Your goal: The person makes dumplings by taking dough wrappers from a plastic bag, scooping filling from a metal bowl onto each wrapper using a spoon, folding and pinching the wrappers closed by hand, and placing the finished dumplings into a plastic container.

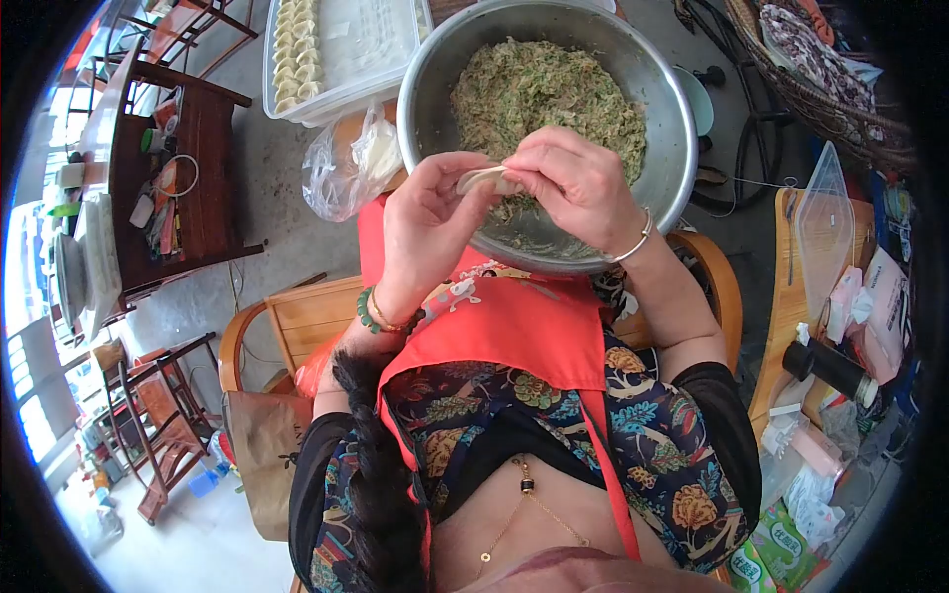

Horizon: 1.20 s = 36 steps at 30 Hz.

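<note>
Cream-white dough wrapper [481,180] looks thin and folded, its edge curved.

A shiny metal mixing bowl [428,109] contrasts with rough-textured filling [544,91], a smooth, matt dumpling wrapper [478,179], a glossy, crinkled plastic bag [331,183] and a smooth wooden armchair [308,318]

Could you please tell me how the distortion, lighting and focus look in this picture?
Head view: strong fisheye distortion, black curved borders, the wooden chair slanting at left; head view: far-left side washed out by bright light, soft glare along the metal bowl; head view: left hand, right hand and dough wrapper fairly sharp.
</note>
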### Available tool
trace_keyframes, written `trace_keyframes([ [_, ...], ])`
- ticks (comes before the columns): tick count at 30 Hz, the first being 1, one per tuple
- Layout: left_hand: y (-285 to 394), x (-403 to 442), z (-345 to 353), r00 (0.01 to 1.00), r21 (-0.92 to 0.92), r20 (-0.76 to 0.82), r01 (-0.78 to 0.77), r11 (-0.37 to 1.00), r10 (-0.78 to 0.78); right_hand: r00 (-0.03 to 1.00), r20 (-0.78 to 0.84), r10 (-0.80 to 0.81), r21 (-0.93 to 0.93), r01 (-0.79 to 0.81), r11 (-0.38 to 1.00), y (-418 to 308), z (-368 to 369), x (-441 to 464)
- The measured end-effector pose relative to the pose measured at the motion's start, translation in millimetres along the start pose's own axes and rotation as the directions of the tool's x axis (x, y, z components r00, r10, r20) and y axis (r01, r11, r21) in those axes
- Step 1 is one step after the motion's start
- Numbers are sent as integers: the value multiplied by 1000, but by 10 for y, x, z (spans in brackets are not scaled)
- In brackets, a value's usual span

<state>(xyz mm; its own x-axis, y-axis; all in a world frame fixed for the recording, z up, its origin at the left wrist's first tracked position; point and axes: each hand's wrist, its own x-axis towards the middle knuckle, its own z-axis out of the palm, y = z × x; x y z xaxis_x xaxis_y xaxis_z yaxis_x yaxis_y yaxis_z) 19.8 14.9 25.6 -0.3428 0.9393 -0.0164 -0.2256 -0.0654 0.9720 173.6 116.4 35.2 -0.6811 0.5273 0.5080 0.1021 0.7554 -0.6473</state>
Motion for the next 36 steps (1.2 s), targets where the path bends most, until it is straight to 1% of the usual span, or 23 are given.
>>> trace_keyframes([
  [1,0,7,-28,1000,0,0,-1,1000,1,1000,0,-1,0,1,1000,-5,-6,4],
  [3,-14,14,-112,998,90,45,29,996,-33,1000,-1,-2,-9,2,1000,-19,-21,2],
  [4,-30,5,-127,999,89,44,29,996,-33,1000,1,-3,-9,3,1000,-34,-23,0],
  [6,-66,-19,-151,999,164,53,0,987,-9,1000,29,-10,0,10,1000,-60,-21,-4],
  [7,-81,-23,-153,999,164,53,1,986,-9,1000,29,-9,0,9,1000,-64,-14,-1],
  [9,-102,-26,-139,994,331,18,-107,938,107,1000,2,-26,4,26,1000,-78,6,7],
  [10,-102,-28,-133,994,330,19,-107,938,106,1000,2,-25,3,25,1000,-93,18,8],
  [12,-92,-31,-122,983,475,41,-178,862,181,994,-4,105,68,-104,992,-122,45,9],
  [13,-73,-30,-121,983,475,40,-179,861,182,995,-4,104,68,-104,992,-114,62,22],
  [15,-34,-30,-97,973,532,66,-222,817,221,999,-35,-15,-20,15,1000,-73,79,35],
  [18,-84,-19,-119,977,538,93,-209,817,190,999,9,-43,-46,43,998,-27,72,-10],
  [19,-79,-17,-116,977,538,92,-210,817,190,999,9,-44,-46,44,998,-29,64,-8],
  [21,-57,-11,-97,987,411,87,-160,897,136,998,10,-54,-68,55,996,-37,44,-2],
  [22,-45,-14,-72,987,411,88,-161,897,136,999,9,-54,-68,54,996,-33,36,-6],
  [23,-33,-21,-37,996,258,42,-82,963,73,999,-5,-45,-65,44,997,-28,25,-12],
  [24,-26,-23,-20,1000,94,6,-4,996,4,999,-18,-36,-63,35,997,-25,19,-13],
  [28,-44,-8,-70,1000,45,15,25,999,-26,1000,-23,-12,-32,11,999,-57,-9,-20],
  [30,-103,-23,-87,999,157,-4,-53,986,55,1000,21,-1,-7,1,1000,-118,-39,-9],
  [31,-103,-29,-89,999,158,-4,-52,986,53,1000,21,0,-5,0,1000,-115,-28,-13],
  [33,-95,-37,-85,988,387,-4,-141,911,154,1000,-3,-29,14,29,999,-109,0,-12],
  [34,-83,-37,-88,988,386,-3,-142,911,155,1000,-4,-29,13,29,1000,-131,14,3],
  [36,-42,-36,-71,967,540,31,-228,810,252,992,16,125,54,-125,991,-179,22,20],
])
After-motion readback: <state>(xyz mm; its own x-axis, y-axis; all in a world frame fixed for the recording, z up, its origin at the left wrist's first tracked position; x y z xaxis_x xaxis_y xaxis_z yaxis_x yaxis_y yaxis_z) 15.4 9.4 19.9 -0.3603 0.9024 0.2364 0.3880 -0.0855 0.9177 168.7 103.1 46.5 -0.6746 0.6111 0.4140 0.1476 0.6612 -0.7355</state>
